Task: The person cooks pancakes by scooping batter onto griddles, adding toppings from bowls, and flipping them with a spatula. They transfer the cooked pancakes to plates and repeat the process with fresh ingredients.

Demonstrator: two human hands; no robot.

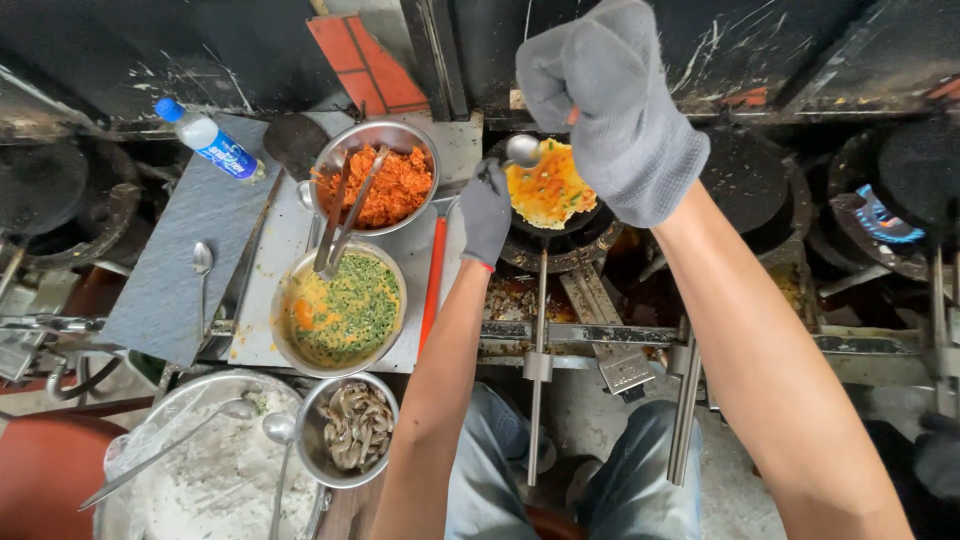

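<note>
Grey knit gloves on both hands, over a small black pan [555,225] of yellow egg [550,185] on a burner. Right hand [615,105] clenched in a fist around the handle of a metal ladle [522,150], bowl of the ladle resting at the left edge of the egg. Left hand [485,212] down at the pan's left rim, fingers curled and seemingly pinching the rim or a handle there; exact hold hidden by the glove.

Best done, by the look of it, with the pan held steady and level while the ladle works gently round the edge, light pressure only, so the thin egg stays whole.

On the bench [180,250] to the left: 1 steel bowl of orange shredded food [385,185] with tongs [345,215] leaning in it, 1 bowl of green-flecked batter [345,310], 1 bowl of shrimp [355,425], a tub of white rice [215,480], a plastic bottle [210,140].
</note>
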